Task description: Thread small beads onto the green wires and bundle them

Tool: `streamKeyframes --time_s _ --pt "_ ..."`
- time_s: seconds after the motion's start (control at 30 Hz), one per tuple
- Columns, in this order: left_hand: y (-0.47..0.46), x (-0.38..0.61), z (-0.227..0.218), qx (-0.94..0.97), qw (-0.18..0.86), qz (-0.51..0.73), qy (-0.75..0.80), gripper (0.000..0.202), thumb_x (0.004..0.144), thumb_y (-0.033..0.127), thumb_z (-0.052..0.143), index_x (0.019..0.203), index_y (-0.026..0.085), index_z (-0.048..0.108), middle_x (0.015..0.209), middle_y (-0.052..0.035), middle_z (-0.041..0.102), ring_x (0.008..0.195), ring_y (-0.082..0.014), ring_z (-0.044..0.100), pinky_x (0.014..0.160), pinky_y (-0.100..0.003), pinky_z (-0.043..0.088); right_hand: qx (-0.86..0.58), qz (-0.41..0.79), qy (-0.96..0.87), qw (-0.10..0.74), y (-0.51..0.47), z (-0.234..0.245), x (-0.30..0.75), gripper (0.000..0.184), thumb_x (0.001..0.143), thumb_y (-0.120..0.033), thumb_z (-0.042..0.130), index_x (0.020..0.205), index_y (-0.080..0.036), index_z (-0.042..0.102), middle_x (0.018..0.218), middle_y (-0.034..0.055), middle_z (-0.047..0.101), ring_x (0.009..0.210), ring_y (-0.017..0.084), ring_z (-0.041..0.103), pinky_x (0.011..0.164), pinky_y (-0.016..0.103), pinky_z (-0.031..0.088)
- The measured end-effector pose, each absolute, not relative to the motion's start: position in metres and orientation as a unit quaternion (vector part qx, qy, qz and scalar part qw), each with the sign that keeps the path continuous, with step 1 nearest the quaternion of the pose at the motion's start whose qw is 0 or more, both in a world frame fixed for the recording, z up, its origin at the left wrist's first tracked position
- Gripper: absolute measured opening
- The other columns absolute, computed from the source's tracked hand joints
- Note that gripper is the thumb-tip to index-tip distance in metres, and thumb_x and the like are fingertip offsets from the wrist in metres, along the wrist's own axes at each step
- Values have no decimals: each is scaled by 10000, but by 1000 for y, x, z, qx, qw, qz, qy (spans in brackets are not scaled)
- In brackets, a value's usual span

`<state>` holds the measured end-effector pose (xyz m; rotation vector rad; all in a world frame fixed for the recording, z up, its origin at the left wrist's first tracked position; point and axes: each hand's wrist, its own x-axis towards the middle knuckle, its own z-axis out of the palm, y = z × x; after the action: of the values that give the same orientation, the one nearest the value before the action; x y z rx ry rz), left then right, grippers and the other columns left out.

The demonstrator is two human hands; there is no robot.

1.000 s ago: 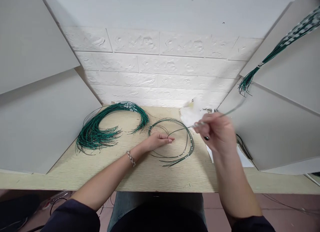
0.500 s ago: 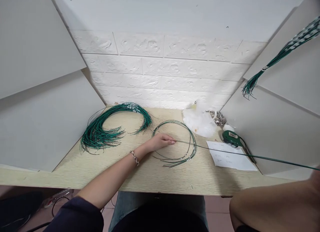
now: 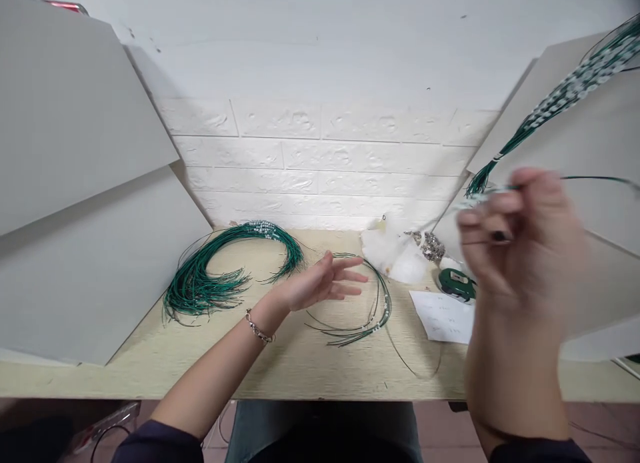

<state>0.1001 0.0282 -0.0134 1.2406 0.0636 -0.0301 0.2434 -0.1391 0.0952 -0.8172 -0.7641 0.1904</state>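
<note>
My left hand (image 3: 323,283) hovers over a loose coil of thin green cords (image 3: 386,306) with small white pieces along them. Its fingers are spread and hold nothing. Raised at the right is my right hand (image 3: 525,243), blurred by motion, its fingers closed on a green cord (image 3: 597,178). One end of that cord trails off to the right; a whitish blurred stretch shows left of the fingers. A thin dark strand (image 3: 400,360) curves over the table below the coil.
A thick curved bundle of green cords (image 3: 200,283) lies at the left. Another bundle (image 3: 575,93) hangs at upper right. A white plastic bag (image 3: 395,255), small metallic pieces (image 3: 433,247), a green tape measure (image 3: 456,284) and a written paper (image 3: 440,316) lie at right. Grey panels (image 3: 125,263) flank the table.
My left hand has let go of the stretched green cord and opened its fingers. My right hand has risen from the lower right edge, up and inward, with the cord. The view has shifted slightly.
</note>
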Motion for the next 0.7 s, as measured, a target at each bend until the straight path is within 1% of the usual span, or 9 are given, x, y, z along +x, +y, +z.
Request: streamKeyframes --time_s 0.07,0.13,0.17,0.23,0.33,0.43,0.57,0.63,0.7 --pt "15 103 8 556 827 76 23 661 784 643 284 1234 186 443 1097 -130 578 938 -200 576 774 -298 412 -427 139 -391 803 -118 91 232 108 665 -329 670 698 -229 648 555 -47 546 406 42 426 456 207 400" --pt "7 103 24 553 822 130 40 589 795 605 333 1196 195 467 904 -81 620 694 -139 600 621 -253 431 -497 149 -431 739 -101 82 224 172 671 -369 654 717 -203 655 559 -22 559 453 69 468 437 217 382" --pt "6 102 30 561 811 156 56 544 794 578 376 1178 205 479 800 -45 611 551 -95 553 519 -217 400 -528 145 -446 708 -94 77 221 201 672 -386 649 724 -191 662 554 -13 558 473 78 477 445 221 384" --pt "8 98 35 585 780 203 95 455 777 514 473 1112 211 525 637 20 538 368 -27 373 372 -168 250 -568 135 -472 660 -84 67 218 238 668 -406 645 727 -178 676 561 -1 564 514 91 494 479 228 399" --pt "14 92 34 606 742 247 145 353 732 454 568 940 171 600 510 66 390 338 -3 206 341 -169 90 -586 144 -494 626 -74 55 217 245 677 -410 629 740 -181 690 619 12 601 585 106 528 534 236 423" --pt "18 87 29 614 729 257 157 350 710 458 591 893 160 620 458 82 293 355 -16 190 349 -177 84 -580 169 -525 600 -70 48 215 236 703 -396 608 779 -190 696 688 22 631 662 123 557 603 252 443" --pt "22 86 26 636 711 251 168 310 686 451 615 760 150 622 417 81 284 362 -24 206 358 -185 107 -551 200 -573 572 -69 46 212 182 731 -358 597 806 -227 699 754 18 647 749 133 572 692 274 445" --pt "22 86 26 638 706 250 178 290 678 438 625 693 150 594 406 80 292 358 -24 210 357 -186 110 -553 202 -571 572 -70 45 210 166 737 -351 594 797 -238 700 753 13 645 755 129 571 701 273 443" --pt "20 86 26 630 710 254 186 269 692 424 614 703 160 569 406 83 301 352 -25 211 354 -181 109 -560 203 -557 578 -69 43 210 170 729 -359 601 789 -235 702 723 11 635 725 124 564 673 263 441"
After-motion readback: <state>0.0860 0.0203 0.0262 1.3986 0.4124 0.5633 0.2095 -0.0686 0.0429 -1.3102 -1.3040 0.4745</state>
